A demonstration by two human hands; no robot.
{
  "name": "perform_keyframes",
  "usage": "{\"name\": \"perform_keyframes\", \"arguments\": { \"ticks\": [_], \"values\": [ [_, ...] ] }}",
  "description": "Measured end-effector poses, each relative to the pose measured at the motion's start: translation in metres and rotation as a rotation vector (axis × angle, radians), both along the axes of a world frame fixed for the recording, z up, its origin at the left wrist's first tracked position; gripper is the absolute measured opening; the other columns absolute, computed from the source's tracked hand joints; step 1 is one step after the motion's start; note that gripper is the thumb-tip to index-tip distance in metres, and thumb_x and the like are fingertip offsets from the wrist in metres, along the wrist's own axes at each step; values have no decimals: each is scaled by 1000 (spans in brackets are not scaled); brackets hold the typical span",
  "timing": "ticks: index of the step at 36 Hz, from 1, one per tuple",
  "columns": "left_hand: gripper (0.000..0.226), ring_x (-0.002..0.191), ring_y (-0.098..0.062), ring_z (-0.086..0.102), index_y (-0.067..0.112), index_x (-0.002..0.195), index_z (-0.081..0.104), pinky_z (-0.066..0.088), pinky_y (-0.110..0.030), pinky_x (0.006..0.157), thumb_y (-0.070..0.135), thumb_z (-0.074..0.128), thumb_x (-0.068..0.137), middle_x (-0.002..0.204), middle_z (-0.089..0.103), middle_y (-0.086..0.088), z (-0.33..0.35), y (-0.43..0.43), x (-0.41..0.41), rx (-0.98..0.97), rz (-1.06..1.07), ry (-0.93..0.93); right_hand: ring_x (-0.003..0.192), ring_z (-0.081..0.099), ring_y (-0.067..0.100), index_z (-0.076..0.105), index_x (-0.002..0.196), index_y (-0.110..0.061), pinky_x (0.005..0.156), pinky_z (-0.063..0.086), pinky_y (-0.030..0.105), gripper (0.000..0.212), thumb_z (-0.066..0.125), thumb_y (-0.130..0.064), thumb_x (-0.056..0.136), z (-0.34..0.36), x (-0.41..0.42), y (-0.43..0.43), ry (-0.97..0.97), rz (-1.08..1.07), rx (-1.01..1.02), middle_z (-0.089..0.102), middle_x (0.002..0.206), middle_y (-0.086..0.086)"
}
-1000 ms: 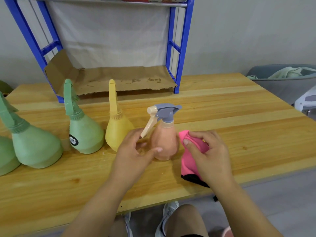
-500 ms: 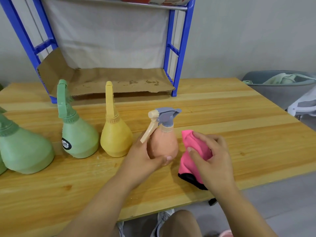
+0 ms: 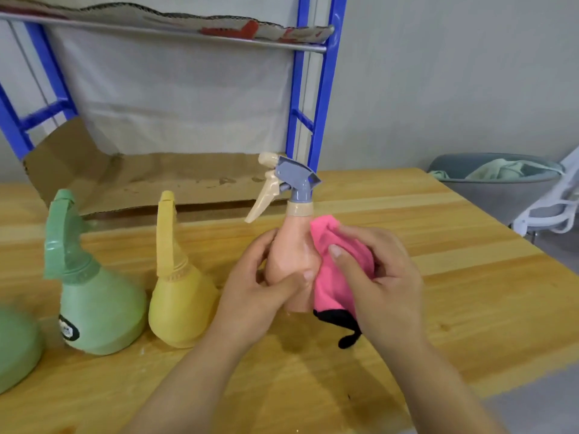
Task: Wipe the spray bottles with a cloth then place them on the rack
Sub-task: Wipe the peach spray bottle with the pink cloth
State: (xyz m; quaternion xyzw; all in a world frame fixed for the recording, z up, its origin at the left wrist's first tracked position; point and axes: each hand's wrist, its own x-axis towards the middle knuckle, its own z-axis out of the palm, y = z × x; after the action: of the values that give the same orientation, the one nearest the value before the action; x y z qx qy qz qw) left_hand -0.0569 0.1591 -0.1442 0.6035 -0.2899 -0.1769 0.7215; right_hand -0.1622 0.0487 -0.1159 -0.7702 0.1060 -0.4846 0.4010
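A peach spray bottle (image 3: 293,252) with a grey nozzle head is held up off the wooden table (image 3: 438,277), gripped round its belly by my left hand (image 3: 260,289). My right hand (image 3: 382,277) holds a pink cloth (image 3: 332,270) with a black edge and presses it against the bottle's right side. A yellow spray bottle (image 3: 181,296) and a green spray bottle (image 3: 94,302) stand on the table to the left. Part of another green bottle (image 3: 15,349) shows at the left edge. The blue rack (image 3: 316,98) stands behind, its lower shelf lined with cardboard (image 3: 163,180).
A grey basket (image 3: 492,189) holding pale green fabric sits off the table's right end, next to a white frame. The rack's upper shelf carries more cardboard. The table's near edge runs below my forearms.
My left hand has lifted the peach bottle off the table. My right hand has brought the pink cloth up against the bottle's side. The view has moved closer.
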Motion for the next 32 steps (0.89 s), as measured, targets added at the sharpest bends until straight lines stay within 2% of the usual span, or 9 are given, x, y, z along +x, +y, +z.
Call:
{"name": "perform_keyframes", "arguments": {
  "ticks": [3,9,12,18,23,26,28,30,32],
  "values": [
    [76,100,-10,66,36,119,55,53,-25,74,38,81,47,113,68,4,4,-4,7,-39,16,24,95,63,4,71,99,-24,82,43,10,29,71,-1,82,7,16,-5,-15,50,-30,66,98,-1],
    [54,102,-8,65,50,98,63,51,-23,77,41,80,48,109,70,6,0,-11,16,-100,81,13,113,54,1,63,119,-22,95,40,15,28,56,-23,91,-2,39,-16,36,94,-207,51,119,-26],
    [52,105,-6,64,48,100,65,51,-23,80,41,79,51,110,70,11,-2,-14,18,-101,83,11,122,49,1,59,124,-19,102,38,18,32,50,-22,94,-12,46,-21,61,138,-240,48,130,-19],
    [54,103,-11,66,35,106,64,53,-28,79,36,78,54,109,71,6,-4,-16,19,-130,47,58,122,49,-4,59,122,-29,100,35,11,29,48,-22,96,-11,57,-29,81,236,31,56,128,-14],
    [62,100,-7,66,30,112,62,53,-20,71,36,77,53,110,70,10,0,-12,19,-145,39,59,113,60,8,65,112,-30,100,46,32,27,48,-30,91,-13,65,-36,76,303,321,67,117,-10],
    [68,104,-17,65,32,116,62,57,-33,78,41,78,51,123,62,5,-3,-12,19,-111,93,64,114,56,1,63,111,-33,97,43,20,24,49,-28,93,-15,66,-35,44,316,236,64,115,-18],
    [70,104,-17,65,36,115,61,57,-40,83,41,78,48,120,62,9,-5,-12,20,-100,130,78,117,52,-3,60,118,-28,95,39,12,27,51,-32,93,-17,66,-32,22,352,198,59,122,-10],
    [71,102,-12,64,31,116,60,56,-39,83,38,79,48,111,65,11,-4,-10,22,-132,146,92,121,49,0,56,127,-21,98,37,13,39,52,-38,92,-22,66,-30,-2,366,137,54,127,0],
    [66,103,-11,65,24,114,62,55,-33,78,34,78,51,110,67,9,-3,-9,25,-174,130,87,124,48,4,54,131,-19,101,37,15,45,50,-42,92,-26,66,-29,-10,352,100,54,130,0]
  ]
}}
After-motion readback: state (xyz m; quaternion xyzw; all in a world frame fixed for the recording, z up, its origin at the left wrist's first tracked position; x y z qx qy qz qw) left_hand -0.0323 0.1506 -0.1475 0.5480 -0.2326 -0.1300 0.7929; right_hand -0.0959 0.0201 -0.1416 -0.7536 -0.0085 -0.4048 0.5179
